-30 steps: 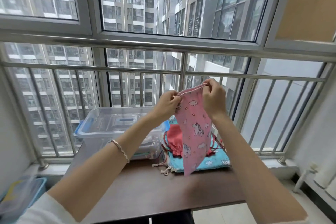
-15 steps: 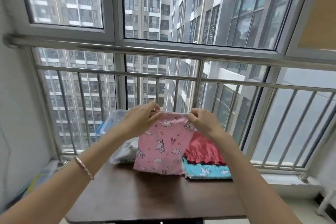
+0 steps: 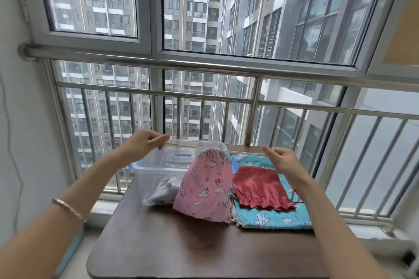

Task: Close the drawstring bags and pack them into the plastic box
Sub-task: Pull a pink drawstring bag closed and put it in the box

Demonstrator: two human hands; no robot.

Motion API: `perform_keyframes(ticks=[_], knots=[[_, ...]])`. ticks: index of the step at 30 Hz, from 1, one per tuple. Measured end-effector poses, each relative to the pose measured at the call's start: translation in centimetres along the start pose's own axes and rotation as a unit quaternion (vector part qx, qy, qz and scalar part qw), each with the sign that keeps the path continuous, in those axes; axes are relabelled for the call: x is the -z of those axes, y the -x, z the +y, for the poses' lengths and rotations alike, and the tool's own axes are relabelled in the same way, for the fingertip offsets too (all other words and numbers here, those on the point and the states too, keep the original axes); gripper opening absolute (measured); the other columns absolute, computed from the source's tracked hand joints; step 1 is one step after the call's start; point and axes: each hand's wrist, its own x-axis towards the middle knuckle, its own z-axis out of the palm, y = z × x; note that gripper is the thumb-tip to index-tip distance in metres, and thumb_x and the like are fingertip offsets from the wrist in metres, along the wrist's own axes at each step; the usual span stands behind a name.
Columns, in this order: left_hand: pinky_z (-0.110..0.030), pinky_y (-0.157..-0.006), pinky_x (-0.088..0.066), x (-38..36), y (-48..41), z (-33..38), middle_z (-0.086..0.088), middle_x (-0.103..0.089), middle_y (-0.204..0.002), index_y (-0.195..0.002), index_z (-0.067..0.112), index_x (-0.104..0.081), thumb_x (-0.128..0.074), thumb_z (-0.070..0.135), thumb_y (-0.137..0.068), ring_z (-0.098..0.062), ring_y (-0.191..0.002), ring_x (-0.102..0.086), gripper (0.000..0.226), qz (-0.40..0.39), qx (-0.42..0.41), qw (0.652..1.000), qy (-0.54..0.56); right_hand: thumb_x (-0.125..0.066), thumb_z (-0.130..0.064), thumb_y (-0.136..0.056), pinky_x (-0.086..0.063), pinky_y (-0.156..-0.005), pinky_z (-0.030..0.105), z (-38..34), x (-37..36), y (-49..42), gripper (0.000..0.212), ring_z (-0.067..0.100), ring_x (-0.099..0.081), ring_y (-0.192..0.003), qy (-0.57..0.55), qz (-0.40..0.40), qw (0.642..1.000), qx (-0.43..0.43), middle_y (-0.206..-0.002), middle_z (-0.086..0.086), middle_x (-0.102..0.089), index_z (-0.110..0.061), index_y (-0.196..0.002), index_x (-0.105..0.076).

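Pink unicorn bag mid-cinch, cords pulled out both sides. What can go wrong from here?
1. The pink unicorn-print drawstring bag is held up by thin cords pinched by the left hand and right hand; if either pinch slips, the gathered mouth may loosen and the bag drop.
2. The red cloth bag lies loose on the teal unicorn-print bag beside the right forearm, near the dark table's right edge; a sweep could drag them off.

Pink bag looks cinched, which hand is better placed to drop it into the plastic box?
Left, probably. Both pinch the drawstring, but the left hand is above the plastic box, left of the pink bag; the right hand is over the red bag, farther off.
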Motion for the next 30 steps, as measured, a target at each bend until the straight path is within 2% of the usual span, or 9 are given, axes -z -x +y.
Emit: perform_keyframes(ticks=[4,6,8,12,15,18,22,25,30], knots=[[-0.017,-0.054,-0.04,-1.6,0.1,0.2,0.009,-0.054,-0.058,-0.067,0.012,-0.052,-0.053,0.049,-0.08,-0.006,-0.052,-0.039,0.04,-0.006,0.115,0.961,0.253,-0.072,-0.052,-0.075,-0.034,-0.048,0.021,0.2,-0.7,0.2,0.047,0.011,-0.026,-0.042,-0.171,-0.026,0.983,-0.06,-0.048,-0.004,-0.031,-0.022,-0.049,-0.048],[-0.019,-0.056,-0.048,-2.5,-0.2,0.4,-0.003,-0.058,-0.075,-0.076,0.009,-0.051,-0.053,0.043,-0.084,-0.011,-0.062,-0.051,0.035,-0.041,0.142,0.877,0.457,-0.07,-0.048,-0.079,-0.046,-0.068,0.022,-0.1,-1.6,0.0,0.038,0.012,-0.046,-0.061,-0.336,-0.062,0.936,-0.085,-0.062,-0.002,-0.045,-0.021,-0.055,-0.057],[-0.03,-0.08,-0.051,-3.5,-0.5,1.1,-0.01,-0.066,-0.093,-0.078,0.009,-0.051,-0.05,0.037,-0.089,-0.019,-0.086,-0.062,0.03,-0.055,0.141,0.798,0.583,-0.065,-0.043,-0.084,-0.051,-0.091,0.028,-1.0,-2.8,-0.2,0.032,0.015,-0.059,-0.089,-0.485,-0.087,0.864,-0.105,-0.082,0.001,-0.059,-0.02,-0.062,-0.061],[-0.034,-0.095,-0.047,-5.3,-0.7,3.8,-0.008,-0.072,-0.097,-0.079,0.009,-0.062,-0.049,0.032,-0.095,-0.023,-0.095,-0.068,0.031,-0.064,0.122,0.735,0.663,-0.058,-0.034,-0.093,-0.046,-0.103,0.035,-3.5,-5.7,-0.3,0.026,0.021,-0.056,-0.119,-0.606,-0.088,0.781,-0.126,-0.102,0.005,-0.069,-0.017,-0.076,-0.064],[-0.031,-0.09,-0.053,-5.8,-0.9,4.6,-0.009,-0.071,-0.102,-0.1,0.006,-0.067,-0.046,0.032,-0.097,-0.02,-0.093,-0.068,0.034,-0.077,0.108,0.74,0.66,-0.053,-0.023,-0.099,-0.042,-0.108,0.039,-4.4,-7.2,-0.7,0.023,0.026,-0.058,-0.118,-0.585,-0.128,0.794,-0.11,-0.111,0.011,-0.069,-0.006,-0.102,-0.068],[-0.031,-0.088,-0.056,-5.9,-0.8,5.3,-0.017,-0.067,-0.114,-0.112,-0.001,-0.065,-0.046,0.029,-0.099,-0.023,-0.102,-0.066,0.038,-0.106,0.086,0.751,0.647,-0.052,-0.008,-0.097,-0.057,-0.084,0.031,-5.0,-7.8,-0.9,0.026,0.024,-0.066,-0.098,-0.498,-0.151,0.848,-0.104,-0.116,0.018,-0.065,0.004,-0.119,-0.06],[-0.032,-0.098,-0.049,-5.7,-0.8,6.4,-0.011,-0.064,-0.124,-0.126,0.003,-0.058,-0.063,0.022,-0.086,-0.02,-0.114,-0.061,0.044,-0.133,0.019,0.836,0.532,-0.059,-0.008,-0.092,-0.048,-0.057,0.017,-6.7,-8.7,-0.2,0.025,0.009,-0.054,-0.065,-0.203,-0.174,0.96,-0.083,-0.094,0.008,-0.065,-0.001,-0.115,-0.066],[-0.032,-0.099,-0.043,-5.8,-1.4,7.7,-0.003,-0.067,-0.121,-0.127,0.011,-0.059,-0.065,0.023,-0.087,-0.015,-0.115,-0.06,0.042,-0.125,-0.015,0.915,0.382,-0.066,-0.035,-0.085,-0.04,-0.062,0.019,-8.2,-9.4,0.6,0.035,0.007,-0.047,-0.062,-0.056,-0.264,0.962,-0.042,-0.075,-0.002,-0.062,-0.006,-0.104,-0.073],[-0.035,-0.088,-0.055,-7.1,-2.3,9.0,-0.015,-0.065,-0.103,-0.115,-0.001,-0.056,-0.05,0.039,-0.097,-0.022,-0.089,-0.064,0.044,-0.133,0.037,0.967,0.213,-0.061,-0.027,-0.093,-0.037,-0.059,0.021,-9.1,-10.0,1.0,0.032,0.008,-0.047,-0.06,-0.044,-0.24,0.97,-0.016,-0.074,0.0,-0.061,0.003,-0.101,-0.07]])
